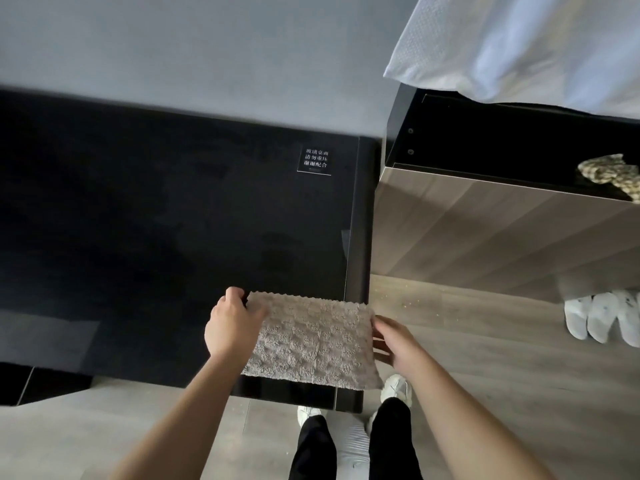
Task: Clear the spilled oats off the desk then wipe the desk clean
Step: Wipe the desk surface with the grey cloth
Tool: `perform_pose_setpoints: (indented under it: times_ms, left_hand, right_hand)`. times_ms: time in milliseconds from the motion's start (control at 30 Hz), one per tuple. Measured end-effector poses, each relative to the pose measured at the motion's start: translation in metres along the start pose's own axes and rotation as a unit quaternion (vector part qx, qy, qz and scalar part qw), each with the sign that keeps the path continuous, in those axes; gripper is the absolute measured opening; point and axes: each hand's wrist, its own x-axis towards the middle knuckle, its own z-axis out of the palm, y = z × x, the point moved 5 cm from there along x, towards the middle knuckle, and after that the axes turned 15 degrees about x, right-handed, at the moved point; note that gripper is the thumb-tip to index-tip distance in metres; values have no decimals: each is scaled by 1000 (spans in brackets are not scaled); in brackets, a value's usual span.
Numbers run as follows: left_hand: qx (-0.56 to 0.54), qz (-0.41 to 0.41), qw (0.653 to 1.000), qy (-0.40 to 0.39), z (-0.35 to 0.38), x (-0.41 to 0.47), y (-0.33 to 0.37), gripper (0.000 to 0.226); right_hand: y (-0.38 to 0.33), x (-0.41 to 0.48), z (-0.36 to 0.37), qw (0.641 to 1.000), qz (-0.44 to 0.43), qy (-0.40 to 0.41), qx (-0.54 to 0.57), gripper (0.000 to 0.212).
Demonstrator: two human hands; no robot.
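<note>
A beige textured cloth (311, 339) lies spread flat over the front right corner of the black glass desk (156, 220), its near edge hanging past the desk's front. My left hand (230, 323) pinches the cloth's far left corner with curled fingers. My right hand (394, 342) holds the cloth's right edge, beyond the desk's side. Small pale specks, possibly oats (405, 299), are scattered on the wooden floor right of the desk. No oats show on the dark desk top.
A small white-lettered sign (314, 160) sits at the desk's far right. A wood-fronted open cabinet (485, 230) stands to the right, with a patterned cloth (613, 174) inside and white bedding (519, 43) above. White slippers (602, 317) lie on the floor.
</note>
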Motion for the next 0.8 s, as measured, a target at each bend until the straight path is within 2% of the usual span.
perform_pose_setpoints:
  times_ms: [133,233,333,433,533,800]
  left_hand:
    - [-2,-39,996,-76,3,-1,2,24]
    - [-36,-22,994,-101,2,0,5,18]
    - [-138,-33,982,-123,-6,-4,7,12]
    - [-271,-36,949,-156,-26,-22,19,15]
    - [-339,-20,926,-164,-47,-45,34,20]
    - [-372,114,901,-190,-81,-101,87,12]
  right_hand:
    - [-3,-6,-3,999,9,11,-35,29]
    - [-12,-11,-7,999,-2,23,-32,20]
    - [-28,-30,-9,999,-46,14,-13,20]
    - [-45,-63,-1,995,-93,-11,-19,32]
    - [-57,-105,15,989,-142,-40,-4,27]
    - [-72,-191,57,952,-294,-79,-45,7]
